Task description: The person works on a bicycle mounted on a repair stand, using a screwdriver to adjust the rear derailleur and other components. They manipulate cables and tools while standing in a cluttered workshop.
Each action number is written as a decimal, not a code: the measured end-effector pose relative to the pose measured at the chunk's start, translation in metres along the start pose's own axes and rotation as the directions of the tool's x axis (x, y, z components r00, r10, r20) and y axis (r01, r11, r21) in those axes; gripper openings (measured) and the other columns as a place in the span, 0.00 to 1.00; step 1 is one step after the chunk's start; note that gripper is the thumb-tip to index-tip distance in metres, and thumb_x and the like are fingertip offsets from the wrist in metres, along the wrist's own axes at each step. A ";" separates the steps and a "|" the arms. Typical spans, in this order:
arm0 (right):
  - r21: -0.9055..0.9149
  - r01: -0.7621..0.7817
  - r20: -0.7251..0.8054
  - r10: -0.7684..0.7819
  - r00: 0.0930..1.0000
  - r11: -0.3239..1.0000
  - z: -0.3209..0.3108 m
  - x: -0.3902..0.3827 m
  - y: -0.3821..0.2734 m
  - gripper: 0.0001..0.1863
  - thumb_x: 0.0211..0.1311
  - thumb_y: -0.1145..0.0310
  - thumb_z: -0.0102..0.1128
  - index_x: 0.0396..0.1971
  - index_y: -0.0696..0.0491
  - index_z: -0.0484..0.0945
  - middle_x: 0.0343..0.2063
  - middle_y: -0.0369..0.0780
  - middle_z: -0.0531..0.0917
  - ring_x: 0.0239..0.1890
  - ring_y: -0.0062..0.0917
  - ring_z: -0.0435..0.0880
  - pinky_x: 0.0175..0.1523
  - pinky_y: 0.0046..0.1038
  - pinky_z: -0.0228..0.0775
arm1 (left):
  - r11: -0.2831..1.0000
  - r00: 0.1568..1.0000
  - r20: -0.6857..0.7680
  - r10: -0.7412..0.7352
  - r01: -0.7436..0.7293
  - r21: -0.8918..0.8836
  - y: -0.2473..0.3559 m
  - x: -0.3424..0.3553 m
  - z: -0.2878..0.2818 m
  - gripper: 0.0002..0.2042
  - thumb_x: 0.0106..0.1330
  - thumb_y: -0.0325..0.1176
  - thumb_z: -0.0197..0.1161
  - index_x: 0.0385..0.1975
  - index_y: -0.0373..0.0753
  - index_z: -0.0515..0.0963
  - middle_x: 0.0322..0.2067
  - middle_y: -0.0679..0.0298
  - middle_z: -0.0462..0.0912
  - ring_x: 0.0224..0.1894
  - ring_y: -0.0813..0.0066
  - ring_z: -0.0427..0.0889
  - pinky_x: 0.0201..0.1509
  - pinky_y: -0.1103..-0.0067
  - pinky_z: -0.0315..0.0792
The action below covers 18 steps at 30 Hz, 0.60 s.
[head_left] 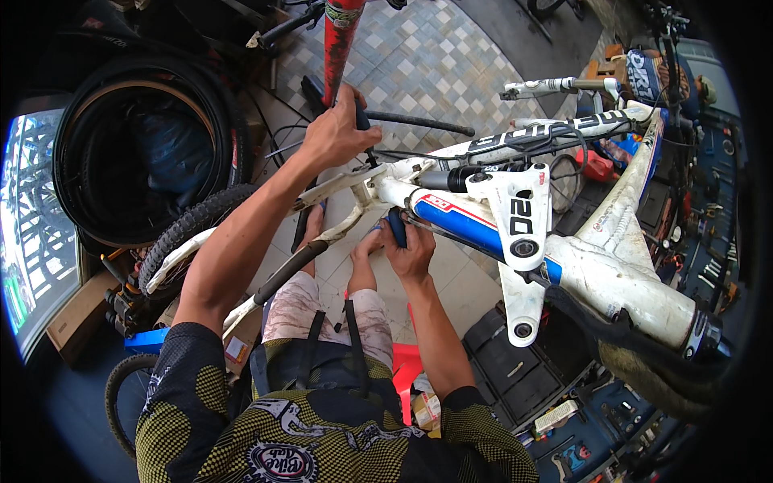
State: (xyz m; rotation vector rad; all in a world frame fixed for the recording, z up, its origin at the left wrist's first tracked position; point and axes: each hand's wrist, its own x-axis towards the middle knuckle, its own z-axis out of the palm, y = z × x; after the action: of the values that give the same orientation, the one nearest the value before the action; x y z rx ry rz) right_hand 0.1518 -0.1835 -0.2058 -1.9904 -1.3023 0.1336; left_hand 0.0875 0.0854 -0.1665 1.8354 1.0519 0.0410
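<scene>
A white bicycle frame (612,258) with blue and red trim lies across in front of me, mostly to the right. My left hand (334,135) is closed around a dark blue-handled tool (362,117), its thin shaft pointing down at the frame's pivot area (374,187). Below the same area, my right hand (412,253) grips another blue handle (397,228); its working end is hidden by the frame. A white linkage plate (518,213) and a dark shock (455,179) sit right of my hands. The exact kind of either tool cannot be made out.
Black tyres (80,185) are stacked at the left, beside a knobby wheel (181,229). A scuffed red tube (342,40) comes down from the top. Black toolboxes (503,354) and a blue mat (604,435) with tools lie at lower right. A red stool (408,366) is below me.
</scene>
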 end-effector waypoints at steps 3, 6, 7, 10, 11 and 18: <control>0.031 -0.035 -0.021 0.036 0.999 0.999 0.000 0.007 -0.004 0.17 0.57 0.65 0.79 0.35 0.62 0.83 0.34 0.51 0.87 0.35 0.47 0.87 0.41 0.40 0.79 | 1.000 0.999 0.029 -0.018 0.018 -0.015 0.002 0.000 -0.002 0.29 0.59 0.47 0.69 0.51 0.39 0.62 0.28 0.56 0.82 0.35 0.54 0.86 0.44 0.64 0.75; 0.062 -0.057 -0.047 0.059 0.997 0.996 0.000 0.011 -0.007 0.16 0.56 0.65 0.80 0.32 0.62 0.84 0.28 0.50 0.87 0.29 0.44 0.87 0.35 0.37 0.79 | 1.000 0.999 0.034 -0.025 0.026 -0.009 0.003 0.000 -0.003 0.29 0.59 0.47 0.69 0.51 0.39 0.62 0.28 0.57 0.82 0.34 0.55 0.86 0.44 0.64 0.75; 0.079 -0.065 -0.053 0.069 0.996 0.995 0.000 0.011 -0.007 0.16 0.56 0.65 0.80 0.31 0.62 0.84 0.26 0.49 0.87 0.27 0.43 0.87 0.34 0.36 0.79 | 1.000 0.999 0.028 -0.019 0.020 -0.005 0.003 -0.001 -0.003 0.29 0.59 0.47 0.69 0.51 0.39 0.62 0.28 0.57 0.82 0.34 0.55 0.86 0.44 0.64 0.75; 0.151 -0.095 -0.056 0.104 0.993 0.984 0.000 0.012 -0.007 0.16 0.55 0.64 0.80 0.30 0.62 0.84 0.23 0.48 0.86 0.23 0.41 0.87 0.31 0.35 0.78 | 1.000 1.000 0.012 -0.005 0.005 0.003 0.003 -0.001 -0.002 0.29 0.59 0.47 0.69 0.51 0.40 0.62 0.28 0.57 0.81 0.34 0.55 0.86 0.43 0.64 0.74; 0.156 -0.083 -0.068 0.095 0.993 0.984 0.001 0.012 -0.007 0.15 0.55 0.64 0.80 0.29 0.62 0.85 0.23 0.48 0.86 0.24 0.41 0.87 0.31 0.34 0.78 | 1.000 1.000 0.007 -0.002 0.002 0.002 0.003 -0.001 -0.002 0.29 0.59 0.47 0.69 0.51 0.40 0.62 0.28 0.57 0.81 0.34 0.55 0.86 0.43 0.64 0.74; 0.260 -0.189 -0.039 0.205 0.978 0.947 0.001 0.011 -0.012 0.13 0.55 0.67 0.78 0.30 0.61 0.86 0.24 0.47 0.87 0.25 0.35 0.88 0.33 0.32 0.78 | 0.999 0.999 -0.014 0.031 -0.032 -0.028 -0.002 -0.001 0.001 0.27 0.62 0.46 0.70 0.51 0.42 0.63 0.25 0.59 0.76 0.28 0.64 0.79 0.39 0.68 0.72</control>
State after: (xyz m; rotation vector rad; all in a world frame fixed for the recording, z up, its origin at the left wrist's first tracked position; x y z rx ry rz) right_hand 0.1478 -0.1714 -0.1957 -1.8813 -0.9881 0.3138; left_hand 0.0860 0.0847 -0.1685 1.8283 1.0270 0.0875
